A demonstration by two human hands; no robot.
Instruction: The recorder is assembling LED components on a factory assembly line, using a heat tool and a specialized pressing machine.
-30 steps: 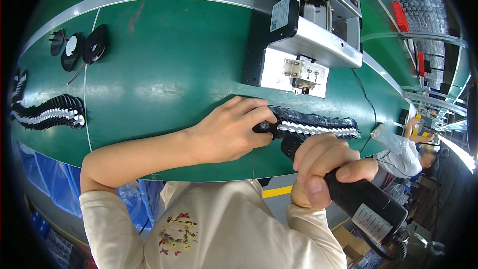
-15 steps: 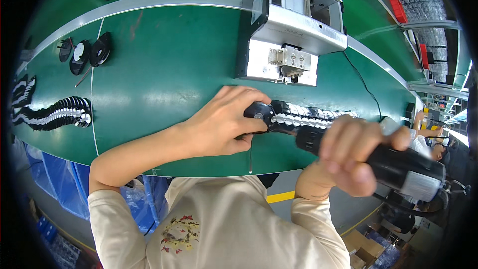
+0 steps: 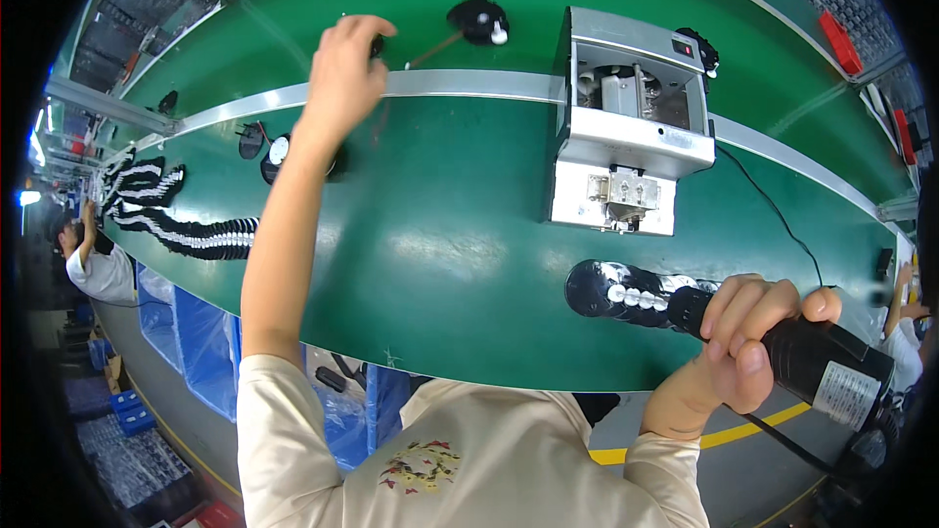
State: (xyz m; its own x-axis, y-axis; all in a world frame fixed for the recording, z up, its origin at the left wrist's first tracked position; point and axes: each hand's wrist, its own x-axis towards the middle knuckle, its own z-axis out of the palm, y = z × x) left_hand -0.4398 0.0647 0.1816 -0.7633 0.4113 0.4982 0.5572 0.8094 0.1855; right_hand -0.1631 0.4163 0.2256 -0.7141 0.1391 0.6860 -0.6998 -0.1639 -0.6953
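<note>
My right hand (image 3: 758,332) is wrapped round a black corded electric screwdriver (image 3: 829,372), its nose pointing left. Behind the nose, a row of overlapping black round parts (image 3: 589,289) with shiny white spots lies on the green table (image 3: 440,303). Whether the screwdriver touches the row cannot be told. Far off to the left, my left hand (image 3: 344,73) reaches over the back strip with bent fingers. A dark part (image 3: 377,45) shows at its fingertips, mostly hidden by the hand.
A metal bench machine (image 3: 641,152) stands right of centre. Loose black parts (image 3: 479,22) lie on the far green strip behind a grey rail (image 3: 469,85). At left are a round-faced part (image 3: 279,150) and curved rows of black parts (image 3: 201,238). Blue bins (image 3: 205,352) stand below; co-workers sit at both sides.
My left hand has left the black part at the row's end and swung up and left to the back strip. The screwdriver stays in my right hand. The view has shifted.
</note>
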